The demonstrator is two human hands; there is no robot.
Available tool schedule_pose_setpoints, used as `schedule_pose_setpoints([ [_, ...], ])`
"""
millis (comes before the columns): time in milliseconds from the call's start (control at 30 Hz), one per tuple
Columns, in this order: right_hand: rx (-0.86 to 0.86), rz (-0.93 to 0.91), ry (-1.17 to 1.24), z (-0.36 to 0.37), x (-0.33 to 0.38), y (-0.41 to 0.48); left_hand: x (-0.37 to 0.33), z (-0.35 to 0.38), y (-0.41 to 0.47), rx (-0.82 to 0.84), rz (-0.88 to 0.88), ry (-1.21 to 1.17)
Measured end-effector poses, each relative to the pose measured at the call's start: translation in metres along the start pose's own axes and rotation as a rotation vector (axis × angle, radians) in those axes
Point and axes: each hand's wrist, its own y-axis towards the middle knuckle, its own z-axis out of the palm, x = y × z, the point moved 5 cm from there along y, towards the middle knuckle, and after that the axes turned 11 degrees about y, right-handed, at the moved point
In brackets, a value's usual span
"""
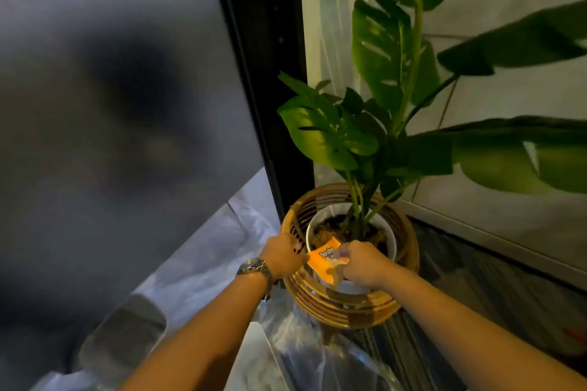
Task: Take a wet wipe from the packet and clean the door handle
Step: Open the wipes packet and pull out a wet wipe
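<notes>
orange wipe pkt (324, 259) held btwn both hands, left (282, 255) & right (362, 263).

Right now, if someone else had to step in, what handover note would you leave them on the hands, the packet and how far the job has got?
Left hand: holds the left edge of the orange wipe packet, a watch on that wrist.
Right hand: fingers pinching at the packet's top, apparently opening it or starting to pull a wipe.
Packet: held over the white pot of the plant, which sits in a wicker basket.
Done: packet in hand.
Left: no wipe visibly out yet; door handle not in view, cleaning not begun.
</notes>
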Motion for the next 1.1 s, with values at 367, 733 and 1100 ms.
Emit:
schedule_pose_setpoints([
  [367, -0.043, 0.033, -0.025, 0.042, -0.063, 0.073, 0.022, 0.099, 0.065, -0.036, -0.190, -0.139],
  [733, -0.045, -0.011, 0.169, 0.044, -0.066, 0.084, 0.023, 0.097, 0.078, -0.223, -0.242, -0.442],
  [1100, -0.111, -0.232, 0.329, -0.027, 0.103, -0.012, -0.015, -0.080, -0.018, -0.317, -0.180, -0.724],
])
